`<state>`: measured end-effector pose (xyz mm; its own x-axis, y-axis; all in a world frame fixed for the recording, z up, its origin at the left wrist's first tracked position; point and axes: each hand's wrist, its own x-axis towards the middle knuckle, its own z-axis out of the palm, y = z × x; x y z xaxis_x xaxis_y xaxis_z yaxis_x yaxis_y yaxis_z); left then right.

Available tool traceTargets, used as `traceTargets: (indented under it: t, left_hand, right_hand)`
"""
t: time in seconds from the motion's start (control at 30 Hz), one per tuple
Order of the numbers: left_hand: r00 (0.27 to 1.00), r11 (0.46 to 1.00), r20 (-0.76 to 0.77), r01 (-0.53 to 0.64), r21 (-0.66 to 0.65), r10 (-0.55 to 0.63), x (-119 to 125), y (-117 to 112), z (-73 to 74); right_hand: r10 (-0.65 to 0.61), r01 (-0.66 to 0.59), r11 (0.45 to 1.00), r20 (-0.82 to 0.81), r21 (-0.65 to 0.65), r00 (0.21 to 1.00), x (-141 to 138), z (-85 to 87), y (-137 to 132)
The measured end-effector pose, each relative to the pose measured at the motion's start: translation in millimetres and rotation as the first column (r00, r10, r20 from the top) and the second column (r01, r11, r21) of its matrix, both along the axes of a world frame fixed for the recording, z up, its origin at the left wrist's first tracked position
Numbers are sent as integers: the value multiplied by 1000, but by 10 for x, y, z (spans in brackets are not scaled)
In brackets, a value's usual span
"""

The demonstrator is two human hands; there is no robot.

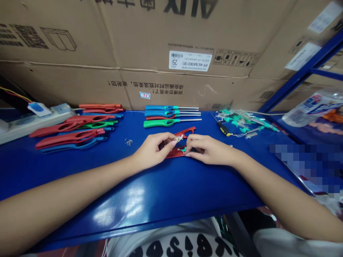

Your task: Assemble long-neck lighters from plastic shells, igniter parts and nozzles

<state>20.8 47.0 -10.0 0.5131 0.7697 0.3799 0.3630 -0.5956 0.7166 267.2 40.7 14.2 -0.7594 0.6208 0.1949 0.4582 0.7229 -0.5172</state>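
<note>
Between thumb and forefinger, my left hand (154,150) pinches a small clear-and-metal lighter part (179,138). My right hand (207,148) is closed, its fingertips together over a red lighter handle half (174,153) that lies on the table. A small green-and-white part (183,149) shows in that half, right at my right fingertips. Whatever those fingers grip is hidden. Just behind my hands lies another red handle half (190,132), with a trigger opening, partly covered by my fingers.
Assembled lighters (160,123) with metal tubes lie at the back. Red, blue and green handle shells (71,137) are piled left, near a power strip (34,121). Small screws (129,142) lie left of my hands. Rightward are a screwdriver (223,129), green inner parts (241,119) and a plastic bottle (308,109).
</note>
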Motion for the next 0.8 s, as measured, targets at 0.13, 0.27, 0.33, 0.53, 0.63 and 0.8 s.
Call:
traceTargets:
  t: [0.13, 0.27, 0.33, 0.53, 0.63, 0.8]
  left_hand:
    - [999, 999, 20, 31, 31, -31, -12, -24, -8]
    - [996, 994, 50, 74, 80, -79, -25, -76, 14]
    - [993, 993, 63, 98, 62, -102, -16, -125, 39]
    - [990, 899, 69, 139, -415, -122, 68, -323, 123]
    - [992, 876, 66, 130, -464, -112, 82, -346, 133]
    - [1000, 980, -21, 2, -201, -7, 61, -219, 63]
  right_hand:
    - [-135, 110, 969, -102, -220, 986, 8, -1, 33]
    - [-265, 141, 816, -146, -560, 953, 29, -36, 71]
    - [-286, 107, 773, -193, -626, 939, 37, -57, 95]
    - [-299, 37, 743, -282, -668, 912, 53, -85, 149]
    - [-306, 37, 731, -279, -682, 911, 57, -86, 161]
    - [-327, 71, 731, -258, -679, 909, 57, -95, 181]
